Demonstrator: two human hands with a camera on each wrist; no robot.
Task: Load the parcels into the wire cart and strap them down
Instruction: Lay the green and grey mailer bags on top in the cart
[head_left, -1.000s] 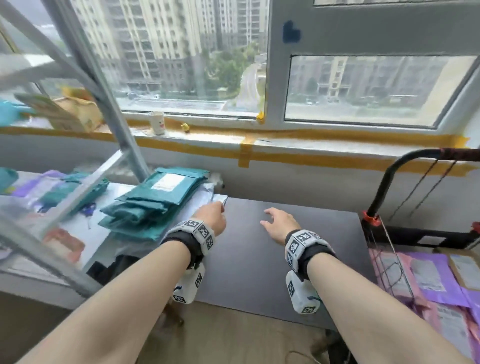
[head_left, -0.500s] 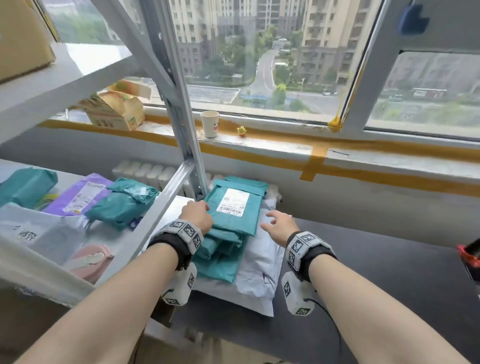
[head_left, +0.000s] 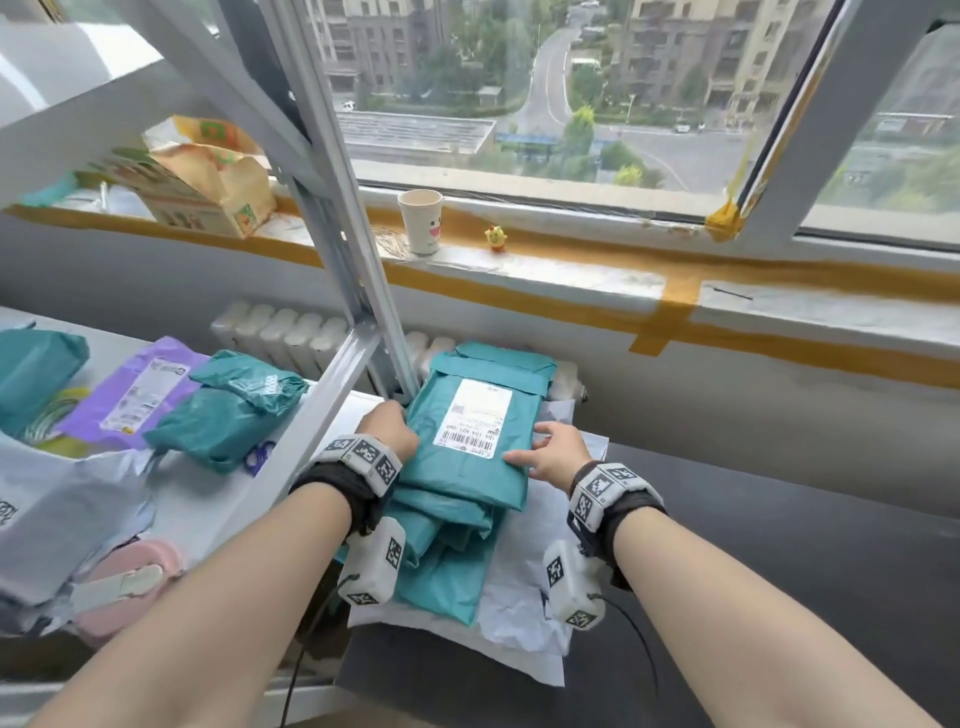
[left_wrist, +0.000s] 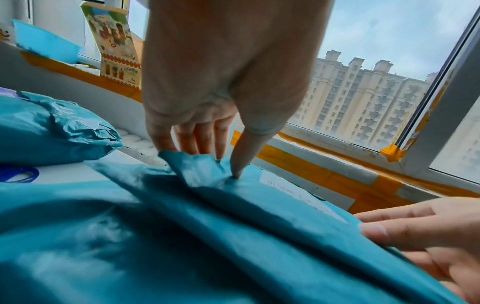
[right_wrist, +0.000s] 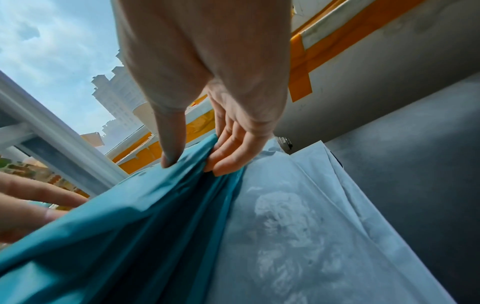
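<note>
A stack of teal parcels lies on a pale grey parcel (head_left: 519, 597) where the shelf board meets the black table. The top teal parcel (head_left: 467, 478) has a white label facing up. My left hand (head_left: 387, 431) holds its left edge. In the left wrist view the thumb lies on top and the fingers (left_wrist: 197, 142) go under a raised fold of the teal parcel (left_wrist: 233, 226). My right hand (head_left: 553, 452) pinches its right edge, thumb on the teal parcel (right_wrist: 130, 236) and fingers (right_wrist: 228, 156) tucked beneath, above the grey parcel (right_wrist: 298, 226). The wire cart is out of view.
A grey shelf upright (head_left: 353, 249) rises just left of the stack. More parcels lie on the shelf: a teal one (head_left: 228, 410), a purple one (head_left: 140, 389) and a grey bag (head_left: 62, 509). On the sill stand a paper cup (head_left: 420, 221) and a carton (head_left: 208, 182). The black table (head_left: 753, 571) lies to the right.
The view has swung left, away from the cart. Both hands have moved forward from the black table to the teal stack and taken hold of the top parcel's edges.
</note>
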